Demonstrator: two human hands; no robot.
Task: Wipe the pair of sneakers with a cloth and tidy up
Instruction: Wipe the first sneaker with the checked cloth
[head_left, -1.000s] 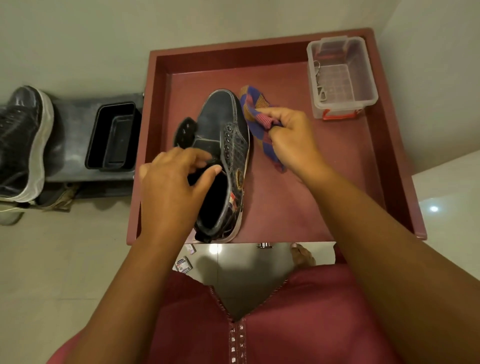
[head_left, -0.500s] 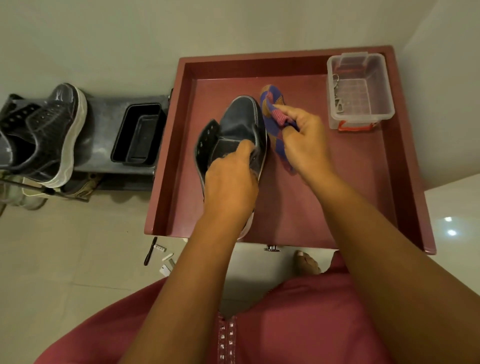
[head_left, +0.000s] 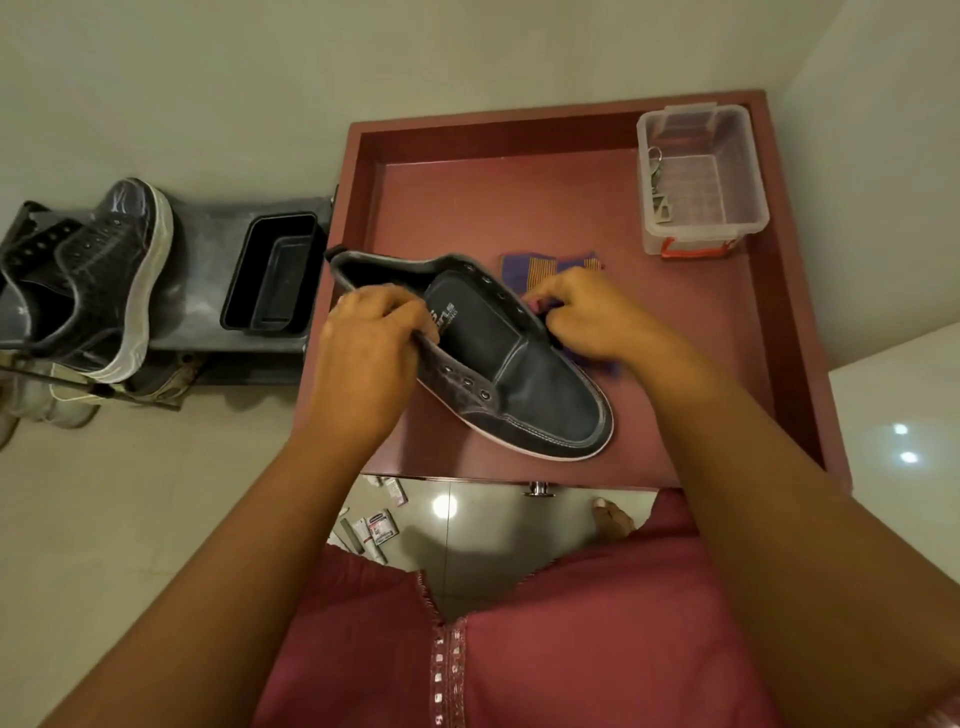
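Note:
A dark sneaker lies on the red tabletop, toe toward the near right edge, tongue and lace holes facing up. My left hand grips the near side of its collar. My right hand holds a blue, purple and orange cloth bunched against the far side of the shoe. The second dark sneaker, with a white sole, stands on a grey shelf at the left.
A clear plastic box with a red clasp and small metal bits sits at the table's far right corner. A black tray rests on the grey shelf. Small packets lie on the floor below the table edge. Walls close the far side.
The sneaker has been turned round: its toe pointed away, now it points near right. My left hand shifted from the heel to the collar's near side; the cloth moved with my right hand.

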